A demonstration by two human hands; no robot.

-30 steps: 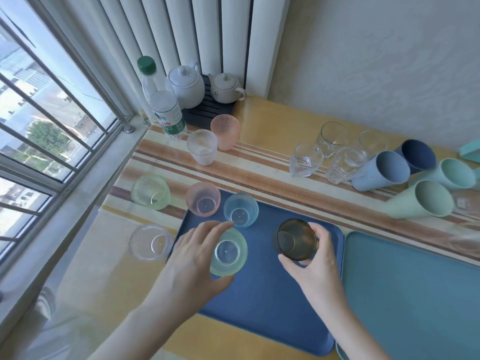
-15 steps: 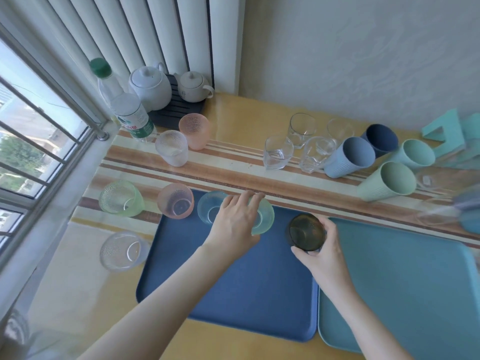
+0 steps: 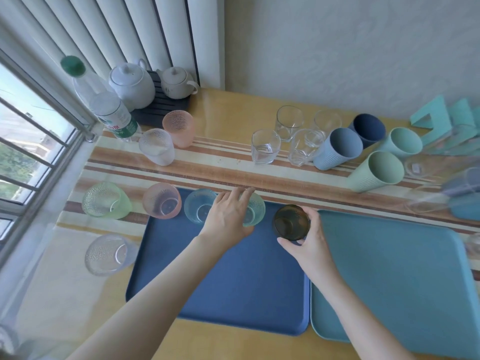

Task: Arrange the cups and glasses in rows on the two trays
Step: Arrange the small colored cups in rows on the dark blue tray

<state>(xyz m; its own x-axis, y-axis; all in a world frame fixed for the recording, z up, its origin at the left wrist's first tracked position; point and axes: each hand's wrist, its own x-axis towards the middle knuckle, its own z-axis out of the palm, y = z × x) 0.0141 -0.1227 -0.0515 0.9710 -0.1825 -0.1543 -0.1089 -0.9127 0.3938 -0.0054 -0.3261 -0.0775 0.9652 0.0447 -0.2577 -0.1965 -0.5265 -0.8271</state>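
Since the earlier frames the left hand (image 3: 230, 216) had carried the pale green glass (image 3: 255, 210) from the middle of the dark blue tray (image 3: 233, 287) up to its far edge, and the right hand (image 3: 306, 245) had brought the amber glass (image 3: 291, 222) up beside it. The left hand lay over the green glass with its fingers wrapped around the rim, grasping it, the glass standing just at 3 o'clock of the blue glass (image 3: 198, 209). At 9 o'clock of that blue glass stood a pink glass (image 3: 161, 203) at the tray's far left corner, so the four made a row along the far edge. The right hand's thumb and fingers curled around the amber glass, gripping it at the tray's far right corner, next to the light teal tray (image 3: 389, 281) lying at 3 o'clock. Off the trays, at 9 o'clock, a green textured glass (image 3: 105, 201) and a clear textured glass (image 3: 109, 254) rested on the table (image 3: 228, 105). Toward 12 o'clock stood a frosted glass (image 3: 156, 146) and another pink glass (image 3: 179, 128); toward 1 o'clock were clear tumblers (image 3: 265, 146) and ribbed cups (image 3: 337, 149), whether upright or tipped I could not tell. At 11 o'clock sat a water bottle (image 3: 109, 113) and two teapots (image 3: 132, 83).
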